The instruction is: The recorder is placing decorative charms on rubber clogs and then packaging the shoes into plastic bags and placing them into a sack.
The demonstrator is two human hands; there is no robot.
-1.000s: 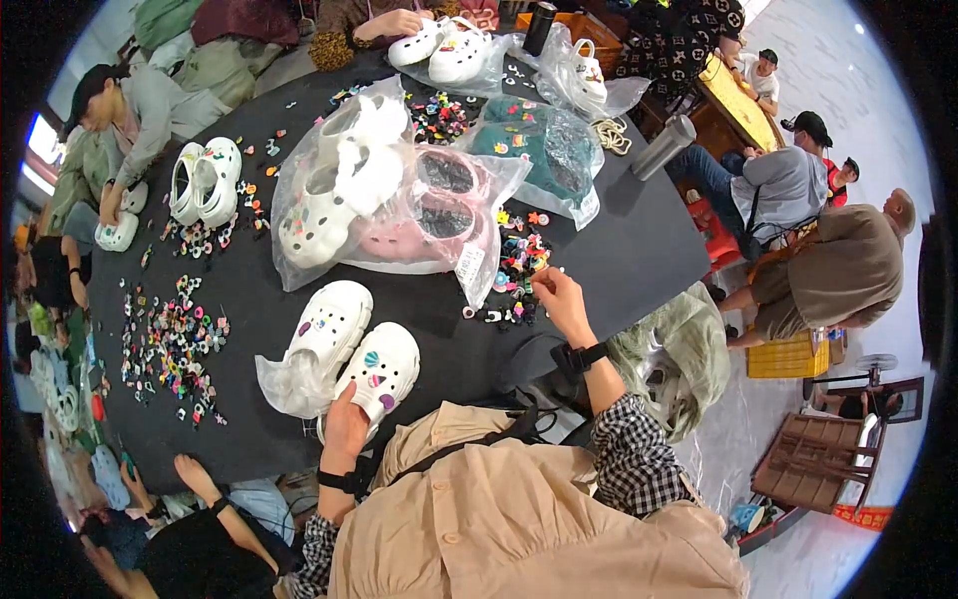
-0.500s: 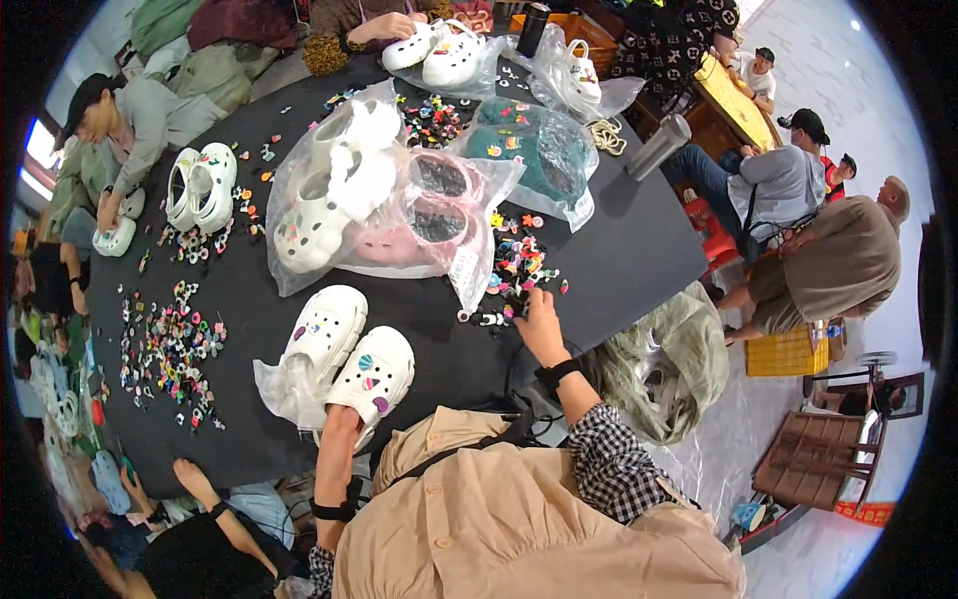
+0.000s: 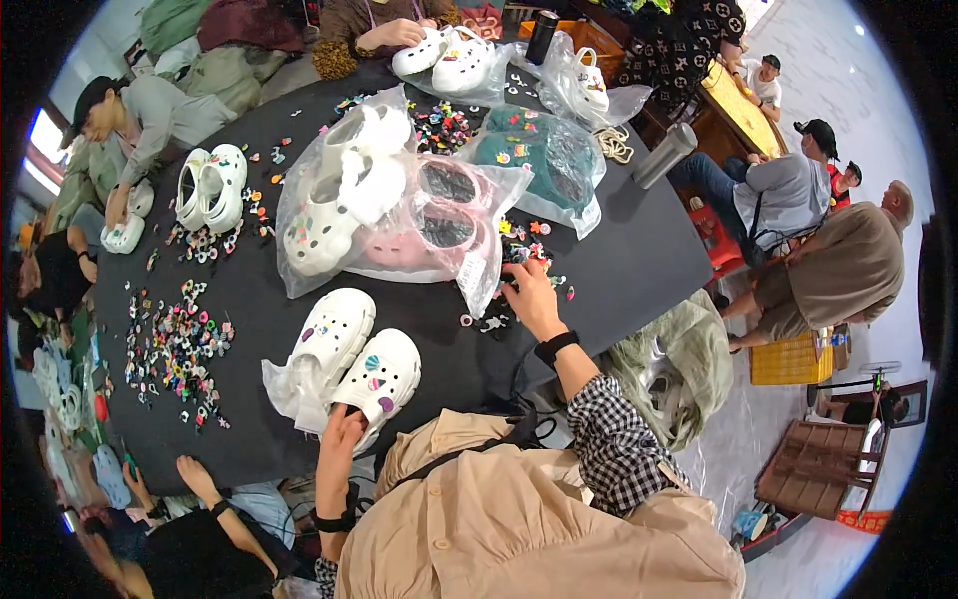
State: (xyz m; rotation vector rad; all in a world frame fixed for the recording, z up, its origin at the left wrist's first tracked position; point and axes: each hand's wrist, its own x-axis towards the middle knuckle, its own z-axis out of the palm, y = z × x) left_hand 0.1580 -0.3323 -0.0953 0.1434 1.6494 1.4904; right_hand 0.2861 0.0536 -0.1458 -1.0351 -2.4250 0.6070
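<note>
The white perforated foam clog with coloured charms [image 3: 395, 373] sits near the front edge of the black surface [image 3: 459, 349], the left hand [image 3: 341, 431] at its heel opening, though I cannot tell whether that grip is closed. The right hand [image 3: 531, 299] dips into loose multicoloured charms [image 3: 521, 249], its grip unclear too; a light fingertip pinch should work best.

White clog [image 3: 397, 361]: perforated upper, toe pointing away from wearer, heel nearer; teal fan-shaped, pink-red and purple charms fitted. Lies on table [image 3: 454, 349]. Matching clog [image 3: 344, 321] just to its left, similar orientation, charms also fitted. Loose charm pile [image 3: 524, 248]: multicoloured, scattered edges, right of both, farther from wearer.
</note>
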